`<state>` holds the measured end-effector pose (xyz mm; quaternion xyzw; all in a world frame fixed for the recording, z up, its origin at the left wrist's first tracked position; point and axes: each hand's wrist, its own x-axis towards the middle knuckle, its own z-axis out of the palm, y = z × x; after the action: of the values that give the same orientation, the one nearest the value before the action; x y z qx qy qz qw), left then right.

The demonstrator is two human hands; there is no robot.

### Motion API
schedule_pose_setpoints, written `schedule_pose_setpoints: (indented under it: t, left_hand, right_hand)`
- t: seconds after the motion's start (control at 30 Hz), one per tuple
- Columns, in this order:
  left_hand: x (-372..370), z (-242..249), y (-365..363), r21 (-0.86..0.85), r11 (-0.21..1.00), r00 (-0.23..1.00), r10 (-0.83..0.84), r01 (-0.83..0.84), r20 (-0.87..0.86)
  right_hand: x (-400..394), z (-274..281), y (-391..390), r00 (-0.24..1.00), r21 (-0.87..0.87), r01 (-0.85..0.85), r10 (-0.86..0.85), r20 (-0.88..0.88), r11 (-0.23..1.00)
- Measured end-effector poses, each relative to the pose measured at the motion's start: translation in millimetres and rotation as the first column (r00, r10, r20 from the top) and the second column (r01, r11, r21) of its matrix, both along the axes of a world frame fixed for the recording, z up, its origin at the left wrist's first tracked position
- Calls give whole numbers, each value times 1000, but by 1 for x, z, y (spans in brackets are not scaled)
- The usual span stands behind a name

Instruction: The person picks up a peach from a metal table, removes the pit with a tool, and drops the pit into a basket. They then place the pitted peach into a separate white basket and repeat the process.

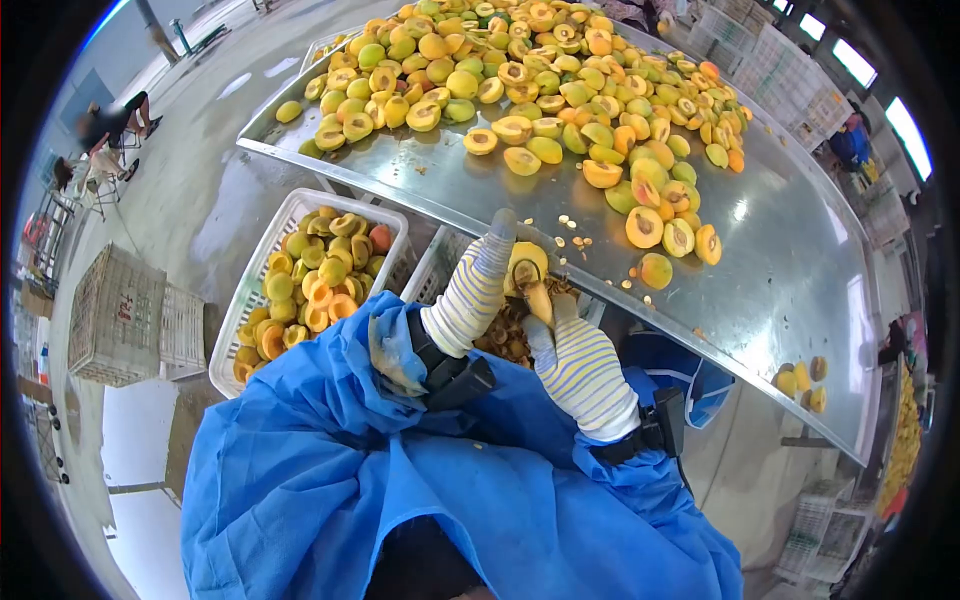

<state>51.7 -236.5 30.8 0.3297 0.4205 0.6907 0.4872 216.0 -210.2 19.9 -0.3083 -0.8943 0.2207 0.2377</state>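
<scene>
Both of my hands wear striped gloves and meet just off the near edge of the metal table. My left hand holds a halved yellow peach, its cut side turned toward me. My right hand grips a pitting tool with a light, wood-coloured handle, and its dark curved end is at the peach's centre. Below them, a crate holds brown peach pits, partly hidden by my hands and sleeves. A few pale kernels lie on the table close by.
A large heap of halved peaches covers the far part of the metal table. At my left stands a white crate with peach halves. Stacked crates sit on the floor further left. A blue container is under the table's right side.
</scene>
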Motion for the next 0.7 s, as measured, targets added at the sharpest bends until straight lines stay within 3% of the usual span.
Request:
schedule_pose_setpoints:
  t: [0.17,0.3,0.37,0.43,0.47,0.5,0.53,0.6,0.63,0.7]
  left_hand:
    - [-16,-14,1,-110,991,996,-76,70,-45]
    - [-40,-13,4,-241,927,878,-354,286,-322]
    - [-47,-28,5,-296,928,839,-341,227,-423]
    - [-45,-27,6,-268,935,895,-314,234,-318]
    - [-40,-25,8,-209,942,943,-297,263,-151]
    - [-34,-21,9,-145,948,959,-282,282,23]
    - [-27,-19,8,-139,966,976,-214,218,44]
    - [-12,-18,4,-134,988,994,-69,80,85]
    - [-9,-20,4,-132,990,984,-25,49,178]
    - [-16,-29,7,-114,990,987,-72,89,145]
  right_hand:
    - [-4,0,-3,996,16,-20,19,89,1000]
    - [-1,-13,4,982,-148,-185,175,-77,972]
    - [2,-35,12,945,-149,-293,262,-197,944]
    - [4,-33,15,924,-313,-355,280,-260,881]
    - [4,-30,16,914,-387,-382,282,-291,839]
    - [5,-19,15,954,-654,-289,157,-254,699]
    - [4,-2,11,983,-856,-179,48,-179,485]
    - [3,2,10,990,-930,-125,-14,-138,346]
    - [3,-10,8,980,-866,-182,14,-198,465]
    - [-2,-28,7,935,-590,-290,92,-342,754]
